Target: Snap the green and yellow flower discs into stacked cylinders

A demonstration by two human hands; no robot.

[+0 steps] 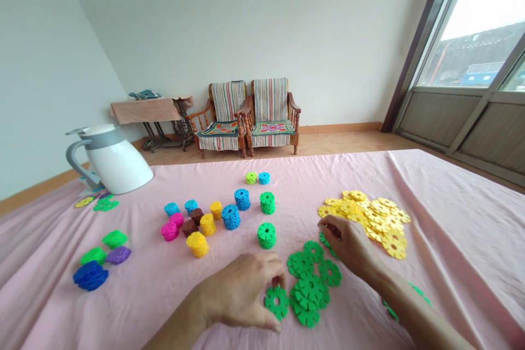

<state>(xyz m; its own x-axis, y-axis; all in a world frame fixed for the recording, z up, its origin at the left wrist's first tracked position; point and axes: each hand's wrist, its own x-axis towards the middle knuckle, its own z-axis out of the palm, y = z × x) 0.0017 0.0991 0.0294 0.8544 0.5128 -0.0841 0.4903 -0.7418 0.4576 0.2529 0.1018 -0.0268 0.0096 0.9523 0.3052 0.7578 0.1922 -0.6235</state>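
Note:
My left hand curves round a green notched plastic disc, with the thumb at its near side and the fingers at its far edge. Beside it lies a loose pile of the same green discs. My right hand is beyond that pile, its fingers bent down over another green disc. That disc is partly hidden, and the exact contact cannot be made out. Two upright stacks of green discs stand ahead of my left hand. Yellow discs are heaped just past my right hand.
Several stacks in blue, yellow, brown and pink stand left of centre on the pink cloth. Farther left are a dark blue stack and a white jug. More green discs lie beside my right forearm.

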